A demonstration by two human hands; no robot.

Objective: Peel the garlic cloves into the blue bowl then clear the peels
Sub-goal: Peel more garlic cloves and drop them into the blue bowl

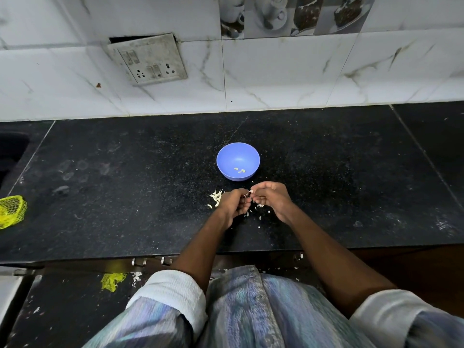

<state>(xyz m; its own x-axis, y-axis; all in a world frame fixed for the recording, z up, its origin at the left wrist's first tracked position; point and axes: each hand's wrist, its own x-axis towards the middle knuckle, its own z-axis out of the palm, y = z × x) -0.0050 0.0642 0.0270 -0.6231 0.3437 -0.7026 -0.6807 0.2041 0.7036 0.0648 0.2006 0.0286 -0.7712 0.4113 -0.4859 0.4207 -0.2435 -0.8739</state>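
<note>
Right between the two hands, just in front of the blue bowl, sits a garlic clove, a small pale thing with a bit of skin sticking out. It is too small to tell how much skin remains on it. The left hand has its fingers curled around the clove from the left, and the right hand pinches at it from the right, fingertips of both hands meeting over it. Both hands hover just above the bench, near its front edge.

Inside the bowl, on its near side, lie a few peeled cloves, pale against the blue. The bowl stands upright on the black speckled bench, close beyond the hands.

Loose peels lie scattered on the bench, a small heap just left of the left hand and smaller flakes under and between the wrists.

Further out, a yellow net bag lies at the far left edge of the bench. Another scrap of yellow netting lies on the floor below, with white flecks around it. On the tiled wall behind hangs a grimy switch plate.
</note>
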